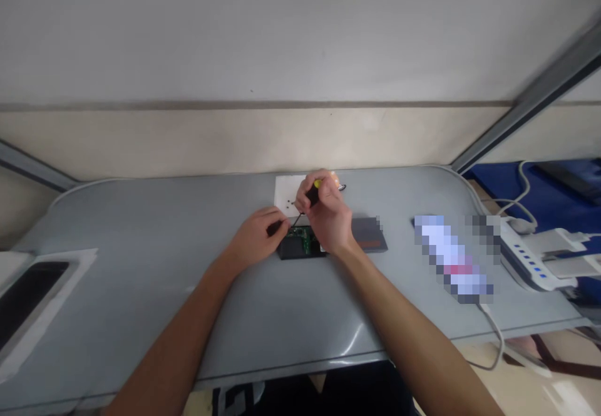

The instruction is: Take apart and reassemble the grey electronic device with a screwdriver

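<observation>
A small black device (pixel 300 247) lies open on the grey table (pixel 141 278), its green circuit board showing. My right hand (pixel 328 215) is closed around a screwdriver (pixel 310 198) with a black and yellow handle, its tip pointing down at the board. My left hand (pixel 256 237) rests on the table at the device's left end, fingers curled against its edge. A dark flat cover (pixel 370 237) lies just right of the device, partly behind my right hand.
A white sheet (pixel 287 193) with small dark specks lies behind the device. A blurred-out object (pixel 451 253) lies at the right, beside a white power strip (pixel 526 253) with cables. A dark tray on white paper (pixel 28 297) sits at the left edge.
</observation>
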### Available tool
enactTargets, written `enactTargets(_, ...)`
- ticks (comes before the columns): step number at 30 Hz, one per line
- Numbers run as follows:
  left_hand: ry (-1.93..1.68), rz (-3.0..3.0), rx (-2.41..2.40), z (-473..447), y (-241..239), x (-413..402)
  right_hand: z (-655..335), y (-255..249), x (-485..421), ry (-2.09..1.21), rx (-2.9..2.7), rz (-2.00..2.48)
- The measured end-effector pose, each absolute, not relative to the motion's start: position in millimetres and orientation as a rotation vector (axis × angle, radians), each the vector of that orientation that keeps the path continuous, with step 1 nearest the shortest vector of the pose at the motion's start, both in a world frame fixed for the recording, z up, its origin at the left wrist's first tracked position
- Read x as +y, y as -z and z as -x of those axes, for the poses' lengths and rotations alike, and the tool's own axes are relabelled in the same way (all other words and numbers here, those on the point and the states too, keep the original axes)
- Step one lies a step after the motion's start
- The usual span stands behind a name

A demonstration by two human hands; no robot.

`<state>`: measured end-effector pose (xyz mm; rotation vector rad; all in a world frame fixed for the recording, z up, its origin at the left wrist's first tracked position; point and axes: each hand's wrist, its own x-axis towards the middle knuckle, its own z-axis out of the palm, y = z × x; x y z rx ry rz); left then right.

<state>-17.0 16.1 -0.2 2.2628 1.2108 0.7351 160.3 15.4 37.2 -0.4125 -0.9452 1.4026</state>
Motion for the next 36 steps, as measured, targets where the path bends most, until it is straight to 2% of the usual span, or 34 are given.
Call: enactTargets(36,-0.739,-2.249,1.208,18.1,0.2,15.1,-159.4,-40.7,13.9,-1.404,-0.947,0.461)
